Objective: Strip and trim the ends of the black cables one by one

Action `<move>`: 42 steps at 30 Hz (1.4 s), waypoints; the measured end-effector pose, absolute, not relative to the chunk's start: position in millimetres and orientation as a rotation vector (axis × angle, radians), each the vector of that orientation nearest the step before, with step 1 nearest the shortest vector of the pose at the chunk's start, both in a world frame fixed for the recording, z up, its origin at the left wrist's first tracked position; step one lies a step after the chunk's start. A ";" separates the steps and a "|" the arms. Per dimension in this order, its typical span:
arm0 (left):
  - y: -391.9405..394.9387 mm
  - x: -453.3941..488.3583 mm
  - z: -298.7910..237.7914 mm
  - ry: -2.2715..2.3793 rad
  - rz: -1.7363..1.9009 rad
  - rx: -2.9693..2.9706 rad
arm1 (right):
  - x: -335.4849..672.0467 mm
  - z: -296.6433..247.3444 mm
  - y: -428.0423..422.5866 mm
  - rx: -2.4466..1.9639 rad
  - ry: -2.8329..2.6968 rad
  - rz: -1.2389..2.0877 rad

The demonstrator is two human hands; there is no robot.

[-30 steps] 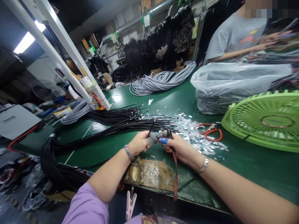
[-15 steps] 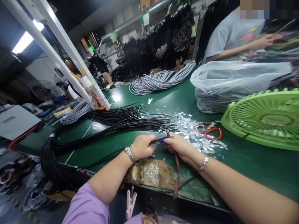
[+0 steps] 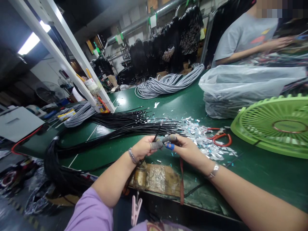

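Black cable (image 3: pixel 158 131) pokes up from the left hand (image 3: pixel 143 148), which pinches it above the tabletop (image 3: pixel 267 179) — whether the right hand (image 3: pixel 187 149) grips anything, I cannot tell. A plastic bag (image 3: pixel 255 85) (translucent, open-topped) holds grey contents (image 3: pixel 220 106).

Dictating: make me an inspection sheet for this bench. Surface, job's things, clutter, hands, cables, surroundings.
Surface: green tabletop; taped cardboard at near edge.
Job's things: short length of black cable rising from left hand.
Clutter: silvery-white scraps scattered around red-handled tool.
Hands: left pinches the cable; right hand close beside, grip unclear.
Cables: black bundle across the table; grey coil behind.
Surroundings: green fan, plastic bag, co-worker.
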State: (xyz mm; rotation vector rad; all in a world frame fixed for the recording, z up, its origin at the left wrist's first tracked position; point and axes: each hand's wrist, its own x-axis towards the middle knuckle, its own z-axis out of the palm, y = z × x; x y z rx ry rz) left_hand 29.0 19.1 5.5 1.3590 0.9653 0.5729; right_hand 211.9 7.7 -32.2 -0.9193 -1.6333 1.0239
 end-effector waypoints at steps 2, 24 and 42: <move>20.0 28.6 5.2 0.954 0.572 1.339 | 211.6 -33.6 7.4 -0.930 -1.624 1.021; 23.4 25.6 5.0 0.879 0.504 1.185 | 210.8 -18.5 -0.4 -0.977 -1.647 1.063; 18.1 28.0 7.0 0.873 0.575 1.610 | 203.7 -25.3 9.3 -1.068 -1.120 1.654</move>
